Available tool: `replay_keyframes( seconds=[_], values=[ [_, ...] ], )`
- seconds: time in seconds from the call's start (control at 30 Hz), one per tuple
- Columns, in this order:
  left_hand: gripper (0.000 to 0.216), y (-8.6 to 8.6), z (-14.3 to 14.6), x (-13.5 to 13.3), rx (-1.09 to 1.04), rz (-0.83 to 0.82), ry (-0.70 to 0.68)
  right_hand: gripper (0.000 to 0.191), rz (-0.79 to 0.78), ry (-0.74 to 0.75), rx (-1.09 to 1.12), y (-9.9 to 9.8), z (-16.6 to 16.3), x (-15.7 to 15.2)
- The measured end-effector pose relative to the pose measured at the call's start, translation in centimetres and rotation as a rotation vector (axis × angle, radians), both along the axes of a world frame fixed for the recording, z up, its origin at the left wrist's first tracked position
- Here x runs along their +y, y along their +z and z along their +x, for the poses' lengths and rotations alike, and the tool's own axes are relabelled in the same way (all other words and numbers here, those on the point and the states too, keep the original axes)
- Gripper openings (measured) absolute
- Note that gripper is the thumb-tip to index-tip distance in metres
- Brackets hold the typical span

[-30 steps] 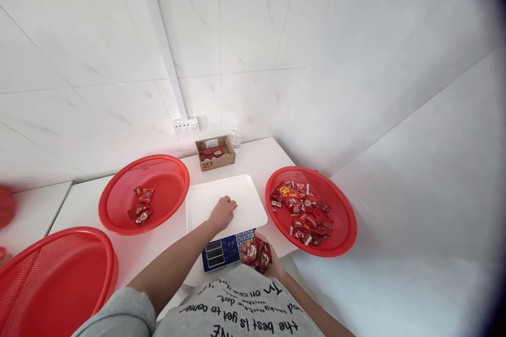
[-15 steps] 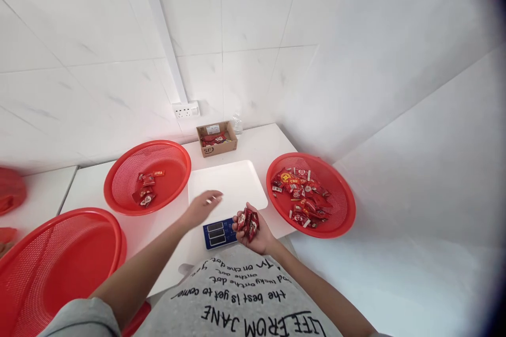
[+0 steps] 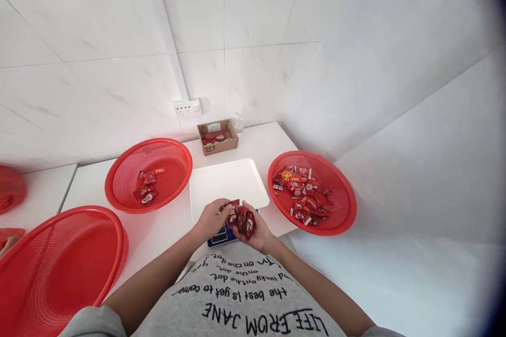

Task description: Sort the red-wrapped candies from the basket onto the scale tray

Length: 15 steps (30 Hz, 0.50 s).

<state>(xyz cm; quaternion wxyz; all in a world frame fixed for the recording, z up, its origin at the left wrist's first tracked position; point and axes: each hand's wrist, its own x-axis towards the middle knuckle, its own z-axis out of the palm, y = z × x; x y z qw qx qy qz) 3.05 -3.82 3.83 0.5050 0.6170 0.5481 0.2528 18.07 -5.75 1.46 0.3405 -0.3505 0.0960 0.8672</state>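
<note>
Right hand (image 3: 253, 229), cupped palm-up, cradles small red foil sachets (image 3: 242, 218) so none spill; left hand (image 3: 209, 219) pinches one from the bunch, at near edge of white rectangular plastic scale tray (image 3: 227, 181).

From the left hand (image 3: 211, 218) and right hand (image 3: 256, 234), which are meeting over red packets (image 3: 242, 218) and partly covering the scale panel (image 3: 215, 239), the way to twelve o'clock is lying open: the white tray (image 3: 227, 181) is sitting bare. A red basket (image 3: 174, 166) at ten o'clock and a second red basket (image 3: 340, 221) at two o'clock are crowding close to the tray's sides, their raised rims blocking low sweeps. Bare table (image 3: 158, 229) is showing at nine o'clock, before the large basket (image 3: 59, 268) filling eight o'clock. Beyond the tray, a cardboard box (image 3: 217, 137) and the tiled wall (image 3: 253, 63) are closing off twelve o'clock
</note>
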Motion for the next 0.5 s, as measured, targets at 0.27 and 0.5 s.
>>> replay_keyframes(
  seconds=[0.27,0.5],
  values=[
    [0.025,0.1,-0.8,2.7,-0.305,-0.243,0.229,0.026,-0.017,-0.044,0.074,-1.5,0.5,-0.4],
    [0.046,-1.5,-0.4,2.1,-0.150,-0.146,0.350,0.034,-0.011,-0.044,-0.138,-1.7,0.2,-0.6]
  ],
)
